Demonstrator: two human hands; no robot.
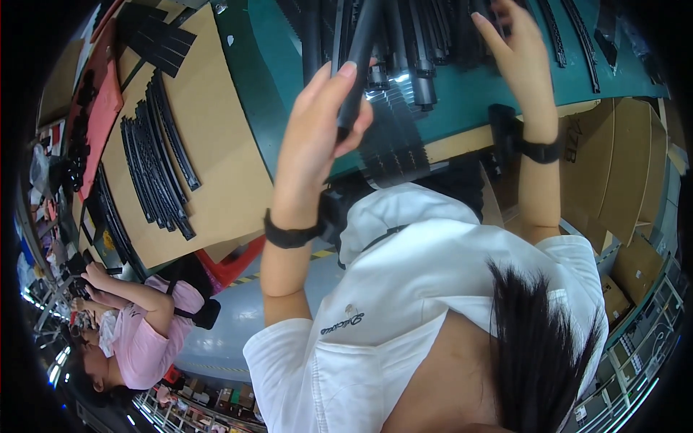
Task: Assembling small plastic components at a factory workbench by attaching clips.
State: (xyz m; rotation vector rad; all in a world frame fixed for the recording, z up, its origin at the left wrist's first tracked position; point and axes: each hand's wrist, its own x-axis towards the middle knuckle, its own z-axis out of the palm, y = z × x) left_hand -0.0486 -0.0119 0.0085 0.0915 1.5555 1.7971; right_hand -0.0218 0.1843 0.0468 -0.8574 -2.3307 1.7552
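My left hand (325, 119) is closed around a long, smooth black bar (368, 36), which slants up past the picture's top edge. Further right, my right hand (520, 50) reaches over the green table with thumb and fingers apart; its fingertips partly leave the picture at the top. Several black plastic strips (422, 65) lie side by side between the two hands, close to the right thumb. Beneath them, a thin black slotted sheet (393, 141) hangs over the near table edge. Black bands circle both my wrists.
The green tabletop (577, 79) has more thin black strips (585, 47) at the right. At left, cardboard (216, 180) carries a row of black strips (151, 159). Cardboard boxes (606, 166) stand at the right. A co-worker in pink (144, 332) works at lower left.
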